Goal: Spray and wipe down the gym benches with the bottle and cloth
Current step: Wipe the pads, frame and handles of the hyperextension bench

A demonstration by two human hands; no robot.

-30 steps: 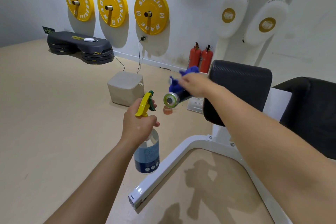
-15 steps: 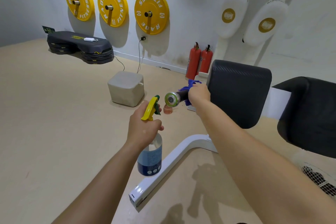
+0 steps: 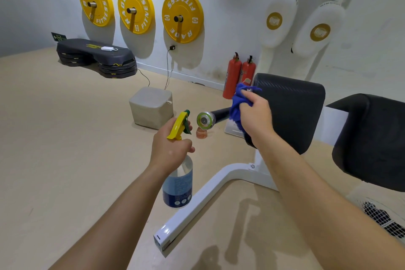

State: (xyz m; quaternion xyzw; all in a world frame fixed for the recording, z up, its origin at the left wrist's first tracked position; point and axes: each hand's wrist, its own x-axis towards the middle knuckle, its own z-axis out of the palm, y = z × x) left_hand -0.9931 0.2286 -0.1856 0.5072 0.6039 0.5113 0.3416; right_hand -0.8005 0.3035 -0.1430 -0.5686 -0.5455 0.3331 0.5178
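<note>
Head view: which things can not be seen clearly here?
- Bar: its inner part is hidden under the cloth and right hand.
- Bottle: neck covered by left hand; label text too small.
- Right pad: cut by the frame edge.

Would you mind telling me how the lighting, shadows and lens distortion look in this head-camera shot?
Head view: light falls from above, casting arm shadows on the floor; the yellow weight plates throw shadows down the wall; glare marks the white frame bar; wide-angle distortion stretches the forearms; both hands stay sharp.
</note>
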